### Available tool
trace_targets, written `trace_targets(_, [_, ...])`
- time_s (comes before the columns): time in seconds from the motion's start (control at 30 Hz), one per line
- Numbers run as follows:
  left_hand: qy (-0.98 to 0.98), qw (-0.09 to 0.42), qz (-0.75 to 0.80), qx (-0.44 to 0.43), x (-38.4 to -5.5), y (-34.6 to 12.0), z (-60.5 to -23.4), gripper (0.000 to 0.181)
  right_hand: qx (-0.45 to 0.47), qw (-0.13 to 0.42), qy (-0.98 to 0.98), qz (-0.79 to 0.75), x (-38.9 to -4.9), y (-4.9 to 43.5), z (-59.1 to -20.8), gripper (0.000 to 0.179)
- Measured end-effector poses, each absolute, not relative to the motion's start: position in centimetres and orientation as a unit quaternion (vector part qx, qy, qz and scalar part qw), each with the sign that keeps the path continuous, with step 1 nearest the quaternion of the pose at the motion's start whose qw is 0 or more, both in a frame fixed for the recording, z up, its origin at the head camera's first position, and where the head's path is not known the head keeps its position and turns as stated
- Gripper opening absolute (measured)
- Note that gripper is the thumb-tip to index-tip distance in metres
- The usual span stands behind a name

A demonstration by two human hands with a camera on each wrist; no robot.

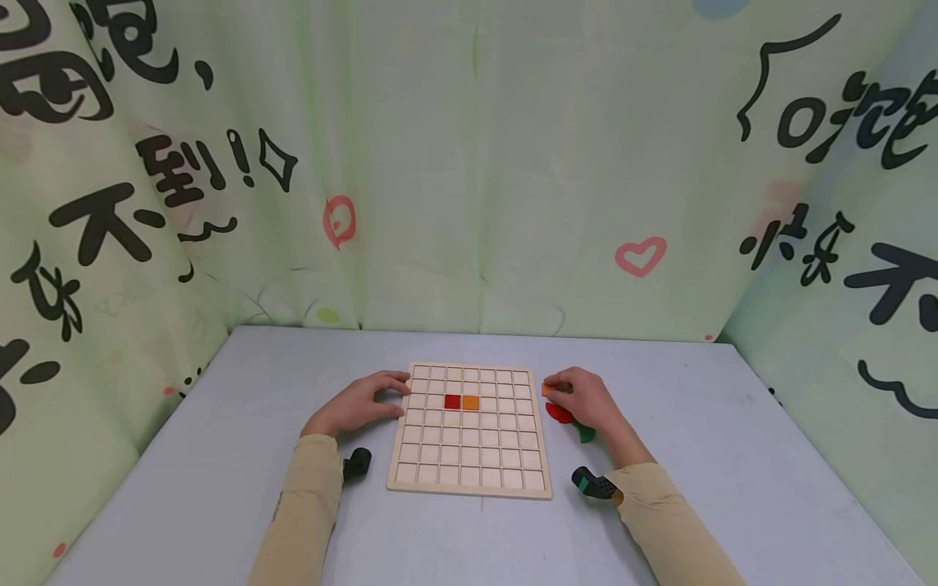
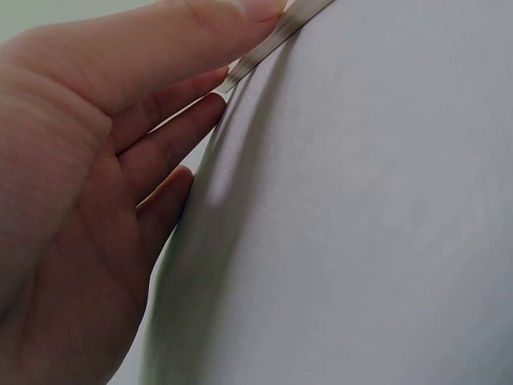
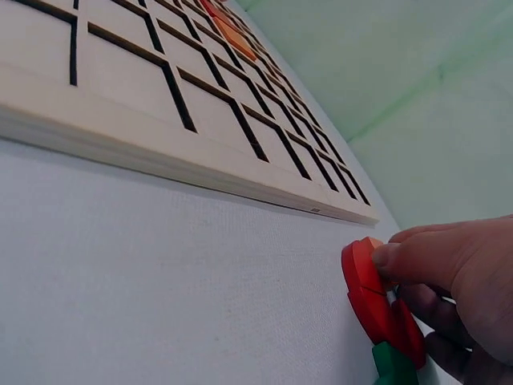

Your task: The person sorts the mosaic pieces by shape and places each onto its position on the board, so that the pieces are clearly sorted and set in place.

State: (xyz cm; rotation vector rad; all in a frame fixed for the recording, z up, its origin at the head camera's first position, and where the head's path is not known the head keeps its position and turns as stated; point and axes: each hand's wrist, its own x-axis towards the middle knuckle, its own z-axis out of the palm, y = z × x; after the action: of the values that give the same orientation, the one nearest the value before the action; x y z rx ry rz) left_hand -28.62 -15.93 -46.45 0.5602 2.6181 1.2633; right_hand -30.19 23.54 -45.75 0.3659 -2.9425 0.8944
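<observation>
Mostly covering orange piece [image 1: 546,391], pinched in right hand [image 1: 583,399] just right of board [image 1: 471,438]; partly hiding red piece [image 1: 559,413] and green piece [image 1: 585,434]. Touching board's left edge with left hand [image 1: 355,405], loosely extended at fingers.

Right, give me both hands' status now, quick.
Left hand: open, touching the left edge of the grid board.
Right hand: closed, pinching an orange piece just off the board's right side.
</observation>
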Motion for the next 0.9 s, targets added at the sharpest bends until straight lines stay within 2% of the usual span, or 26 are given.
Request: trace_targets(0.9, [0.882, 0.089, 0.42, 0.193, -28.75, -16.0, -46.66, 0.029, 0.118, 0.042, -0.949, 0.291, -29.85, 23.61, -45.58, 0.026])
